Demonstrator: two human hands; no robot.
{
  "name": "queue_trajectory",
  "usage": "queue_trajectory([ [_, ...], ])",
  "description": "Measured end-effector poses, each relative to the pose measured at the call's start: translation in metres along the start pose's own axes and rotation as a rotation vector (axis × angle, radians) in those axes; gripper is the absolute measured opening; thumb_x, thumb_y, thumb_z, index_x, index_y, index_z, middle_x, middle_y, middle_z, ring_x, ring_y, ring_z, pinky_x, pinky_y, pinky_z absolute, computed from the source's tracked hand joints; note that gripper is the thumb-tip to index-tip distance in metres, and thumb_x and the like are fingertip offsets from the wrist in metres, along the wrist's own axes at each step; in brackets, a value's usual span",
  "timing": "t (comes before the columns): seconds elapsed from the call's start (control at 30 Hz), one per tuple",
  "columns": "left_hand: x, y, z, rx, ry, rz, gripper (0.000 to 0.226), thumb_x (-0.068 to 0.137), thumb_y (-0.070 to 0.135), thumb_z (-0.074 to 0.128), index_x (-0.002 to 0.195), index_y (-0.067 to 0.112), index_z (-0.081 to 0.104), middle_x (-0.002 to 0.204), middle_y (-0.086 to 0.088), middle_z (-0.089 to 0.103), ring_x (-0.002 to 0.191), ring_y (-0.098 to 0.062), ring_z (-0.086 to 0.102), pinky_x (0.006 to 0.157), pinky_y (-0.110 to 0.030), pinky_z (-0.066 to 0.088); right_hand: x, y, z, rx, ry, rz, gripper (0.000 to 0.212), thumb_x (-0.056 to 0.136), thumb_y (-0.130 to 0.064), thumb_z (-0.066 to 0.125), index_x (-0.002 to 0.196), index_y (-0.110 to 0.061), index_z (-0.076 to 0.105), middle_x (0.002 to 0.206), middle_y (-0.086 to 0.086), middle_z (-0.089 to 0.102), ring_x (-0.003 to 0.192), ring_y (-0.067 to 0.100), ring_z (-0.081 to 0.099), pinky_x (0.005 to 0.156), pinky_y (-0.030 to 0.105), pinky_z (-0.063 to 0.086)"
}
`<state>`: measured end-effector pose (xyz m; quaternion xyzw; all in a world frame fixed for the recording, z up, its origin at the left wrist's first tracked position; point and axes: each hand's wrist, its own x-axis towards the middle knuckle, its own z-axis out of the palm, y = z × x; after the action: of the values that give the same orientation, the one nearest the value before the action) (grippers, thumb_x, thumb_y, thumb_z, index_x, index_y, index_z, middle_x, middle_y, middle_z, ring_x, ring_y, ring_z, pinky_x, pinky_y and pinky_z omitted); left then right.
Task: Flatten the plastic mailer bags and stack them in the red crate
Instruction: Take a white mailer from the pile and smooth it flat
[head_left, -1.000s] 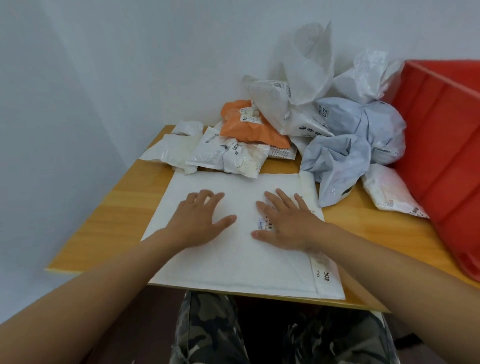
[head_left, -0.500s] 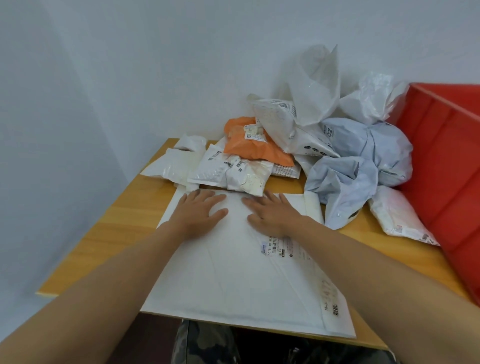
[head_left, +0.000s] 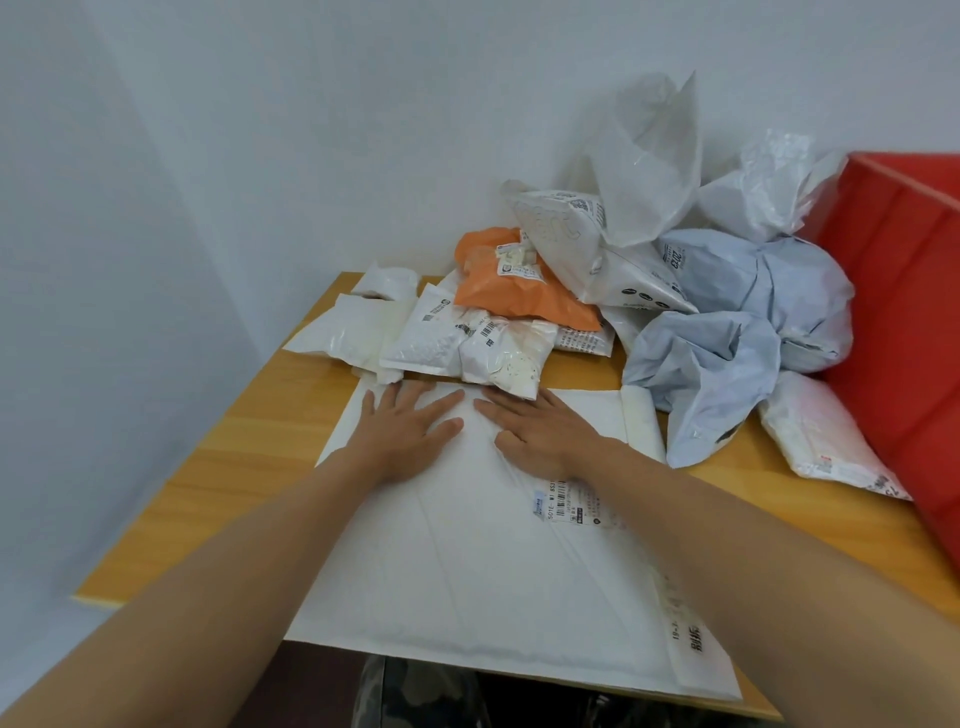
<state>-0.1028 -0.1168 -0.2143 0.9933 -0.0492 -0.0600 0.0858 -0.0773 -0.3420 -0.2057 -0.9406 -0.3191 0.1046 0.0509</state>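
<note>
A large white padded mailer (head_left: 467, 561) lies flat on the wooden table (head_left: 249, 467), its near edge hanging over the table's front. My left hand (head_left: 402, 431) and my right hand (head_left: 540, 434) press side by side on its far end, fingers straight and spread. Behind them lies a heap of crumpled bags: an orange mailer (head_left: 511, 291), small white mailers (head_left: 441, 338), a pale blue-grey bag (head_left: 727, 364) and translucent white bags (head_left: 649, 166). The red crate (head_left: 904, 322) stands at the right edge, with its inside hidden.
White walls close in behind and to the left of the table. One more white mailer (head_left: 821, 441) lies against the crate's side. Camouflage trousers (head_left: 415, 696) show below the table's front edge.
Both hands have slid away from me along the big white mailer, from its middle to its far end, pressing it flat. The shipping label is now uncovered.
</note>
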Motion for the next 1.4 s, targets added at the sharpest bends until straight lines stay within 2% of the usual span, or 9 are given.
queue_trajectory([
  [0.23,-0.013,-0.027,-0.004,0.008,0.019,-0.093,0.062,0.096,0.068,0.019,0.154,0.048,0.008,0.164,0.016,-0.003,0.152,-0.027,-0.004,0.122,-0.045,-0.004,-0.032,0.025,-0.012,-0.059,-0.063,0.259,0.07,0.095,-0.073,0.016,0.156,-0.044,-0.001,0.166,-0.007,-0.013,0.15,0.028,-0.023,0.118,0.054,-0.016],
  [0.37,-0.015,-0.031,0.0,0.019,0.013,-0.115,0.064,0.094,0.071,0.017,0.153,0.049,0.005,0.165,0.014,-0.005,0.152,-0.026,-0.005,0.123,-0.043,-0.004,-0.053,0.043,0.001,-0.008,-0.068,0.348,0.074,0.091,-0.078,0.008,0.155,-0.044,-0.008,0.164,-0.009,-0.021,0.15,0.025,-0.023,0.121,0.051,-0.012],
  [0.67,-0.015,-0.025,-0.005,0.046,-0.006,-0.125,0.069,0.093,0.072,0.018,0.155,0.044,0.006,0.166,0.006,-0.006,0.153,-0.024,-0.006,0.123,-0.042,-0.005,-0.054,0.041,0.001,-0.022,-0.041,0.35,0.078,0.091,-0.078,0.009,0.157,-0.04,-0.007,0.165,-0.006,-0.02,0.15,0.023,-0.023,0.12,0.05,-0.014],
  [0.77,-0.026,-0.002,-0.008,-0.026,0.039,-0.076,0.073,0.093,0.071,0.019,0.156,0.036,0.013,0.166,0.001,0.002,0.153,-0.022,-0.003,0.123,-0.042,-0.002,-0.056,0.019,-0.007,-0.143,0.011,0.339,0.075,0.098,-0.067,0.014,0.159,-0.026,0.002,0.166,0.004,-0.013,0.151,0.027,-0.021,0.121,0.05,-0.013],
  [0.87,-0.043,0.032,0.0,-0.085,-0.008,0.056,0.065,0.098,0.063,0.025,0.156,0.037,0.013,0.166,0.006,0.002,0.153,-0.018,-0.004,0.123,-0.041,-0.003,-0.056,-0.019,-0.005,-0.026,0.031,0.229,0.079,0.099,-0.064,0.024,0.159,-0.017,0.004,0.167,0.004,-0.011,0.152,0.021,-0.015,0.123,0.043,-0.007],
  [1.03,-0.055,0.04,0.019,-0.023,-0.024,0.064,0.058,0.1,0.06,0.016,0.155,0.045,0.006,0.165,0.012,-0.006,0.151,-0.014,-0.012,0.123,-0.04,-0.008,-0.057,-0.043,0.023,0.037,0.028,0.142,0.073,0.1,-0.06,0.02,0.159,-0.024,-0.003,0.166,-0.002,-0.014,0.151,0.017,-0.018,0.123,0.04,-0.01],
  [1.23,-0.056,0.044,0.015,-0.238,0.05,0.043,0.056,0.103,0.053,0.023,0.155,0.033,0.023,0.164,0.01,0.013,0.152,-0.011,0.002,0.123,-0.035,-0.002,-0.058,-0.042,0.023,0.093,0.072,0.149,0.074,0.101,-0.058,0.022,0.159,-0.019,-0.003,0.167,-0.002,-0.01,0.152,0.015,-0.013,0.123,0.036,-0.007],
  [1.3,-0.06,0.037,0.006,-0.351,0.091,0.028,0.056,0.103,0.051,0.029,0.154,0.029,0.029,0.163,0.008,0.019,0.152,-0.011,0.007,0.122,-0.033,0.002,-0.063,-0.04,0.017,0.12,0.078,0.153,0.079,0.1,-0.062,0.024,0.159,-0.017,-0.002,0.167,0.0,-0.01,0.152,0.015,-0.014,0.122,0.036,-0.008],
  [1.4,-0.072,0.013,0.004,-0.211,0.104,0.045,0.075,0.093,0.073,0.019,0.154,0.03,0.027,0.164,0.006,0.017,0.152,-0.014,0.005,0.123,-0.035,0.001,-0.081,-0.026,0.009,-0.002,0.068,0.189,0.093,0.09,-0.078,0.022,0.16,-0.02,0.0,0.166,0.0,-0.012,0.151,0.019,-0.02,0.123,0.042,-0.011],
])
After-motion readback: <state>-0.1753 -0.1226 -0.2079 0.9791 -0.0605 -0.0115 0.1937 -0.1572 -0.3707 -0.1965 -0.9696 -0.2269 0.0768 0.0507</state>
